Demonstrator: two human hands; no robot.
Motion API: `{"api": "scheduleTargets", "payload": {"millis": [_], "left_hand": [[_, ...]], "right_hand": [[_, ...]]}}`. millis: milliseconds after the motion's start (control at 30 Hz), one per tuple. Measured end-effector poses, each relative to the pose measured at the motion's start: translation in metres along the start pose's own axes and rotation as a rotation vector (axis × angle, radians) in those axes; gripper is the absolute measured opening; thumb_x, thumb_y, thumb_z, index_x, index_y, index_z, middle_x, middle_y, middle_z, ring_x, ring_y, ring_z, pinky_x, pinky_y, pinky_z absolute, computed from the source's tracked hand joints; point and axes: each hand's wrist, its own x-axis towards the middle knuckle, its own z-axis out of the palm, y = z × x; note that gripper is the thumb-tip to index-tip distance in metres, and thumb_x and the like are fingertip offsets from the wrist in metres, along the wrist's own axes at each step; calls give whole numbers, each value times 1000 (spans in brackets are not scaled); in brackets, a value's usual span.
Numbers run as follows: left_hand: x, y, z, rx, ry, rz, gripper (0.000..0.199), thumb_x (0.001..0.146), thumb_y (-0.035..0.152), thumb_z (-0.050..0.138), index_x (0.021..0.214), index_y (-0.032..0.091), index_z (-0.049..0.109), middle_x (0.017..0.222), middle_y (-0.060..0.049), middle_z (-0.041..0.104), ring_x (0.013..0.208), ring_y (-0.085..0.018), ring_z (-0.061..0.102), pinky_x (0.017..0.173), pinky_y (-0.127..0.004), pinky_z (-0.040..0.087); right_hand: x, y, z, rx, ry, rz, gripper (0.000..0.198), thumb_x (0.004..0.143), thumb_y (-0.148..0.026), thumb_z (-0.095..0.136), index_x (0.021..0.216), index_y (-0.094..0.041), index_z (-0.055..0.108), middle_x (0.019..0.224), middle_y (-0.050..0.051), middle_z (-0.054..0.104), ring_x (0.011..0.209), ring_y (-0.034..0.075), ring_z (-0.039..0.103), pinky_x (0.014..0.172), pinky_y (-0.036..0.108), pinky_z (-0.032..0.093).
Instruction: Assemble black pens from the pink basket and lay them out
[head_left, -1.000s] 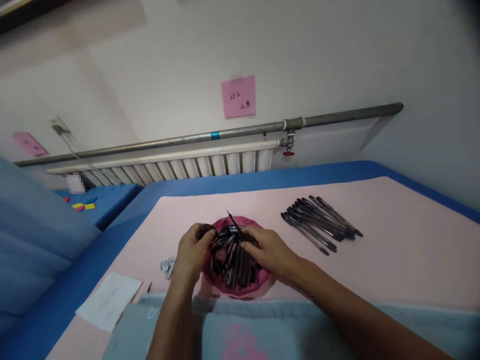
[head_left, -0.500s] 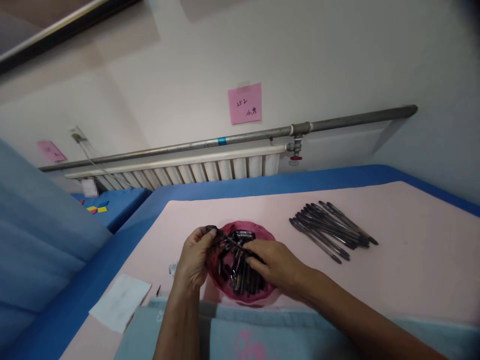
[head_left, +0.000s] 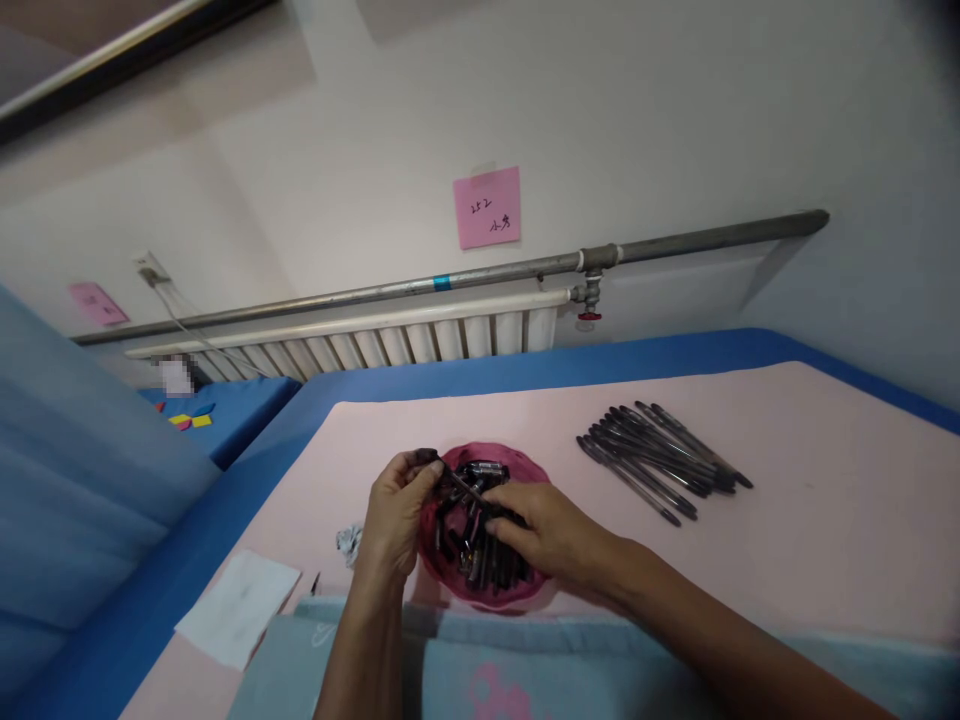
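Observation:
A slim dark pen (head_left: 462, 484) is held slantwise above a pink-red basket (head_left: 536, 468). My left hand (head_left: 401, 510) is closed on its upper end, where a black tip sticks out past the fingers. Closed round the lower end is my right hand (head_left: 547, 525), thumb and fingers pinching it. Inside the basket lie several black pen parts (head_left: 487, 560), short pieces like caps and barrels; the hands partly cover them. To the right, a pile of black pens (head_left: 660, 455) with clear barrels rests on the pink sheet.
The pink sheet (head_left: 810, 470) covers a blue table (head_left: 420, 377). A white paper (head_left: 240, 608), a crumpled wrapper (head_left: 349, 543) and a small dark piece (head_left: 315, 582) lie at the left. A radiator (head_left: 420, 342) and a pipe (head_left: 517, 268) run along the wall behind.
Both hands stay over the basket with the pen between them and have shifted only slightly. More of the crumpled wrapper shows beside my left wrist.

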Motion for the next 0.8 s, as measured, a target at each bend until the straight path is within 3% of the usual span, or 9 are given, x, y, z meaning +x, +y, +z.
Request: {"api": "scheduleTargets", "payload": {"millis": [100, 400, 800], "left_hand": [[-1, 0, 3, -60, -4, -54, 33, 57, 23, 74, 85, 12, 62, 65, 1, 65, 55, -10, 61, 58, -22, 49], [-3, -6, 7, -120, -74, -140, 24, 55, 22, 76, 72, 11, 63, 62, -1, 66, 55, -11, 61, 58, -21, 48], [-6, -10, 10, -15, -198, -126, 18, 61, 22, 72, 74, 12, 64, 65, -1, 66, 58, -11, 59, 60, -22, 46]], "right_hand": [[1, -3, -2, 106, -58, 17, 20, 76, -11, 51, 87, -21, 63, 83, 1, 66, 76, 17, 59, 70, 30, 44], [1, -5, -1, 480, -74, 205, 10, 72, -14, 56, 78, -18, 62, 74, 0, 61, 70, 15, 56, 64, 27, 44], [0, -1, -1, 472, -60, 208, 8, 72, -16, 56, 77, -18, 62, 72, 0, 61, 69, 15, 55, 65, 28, 44]]}}
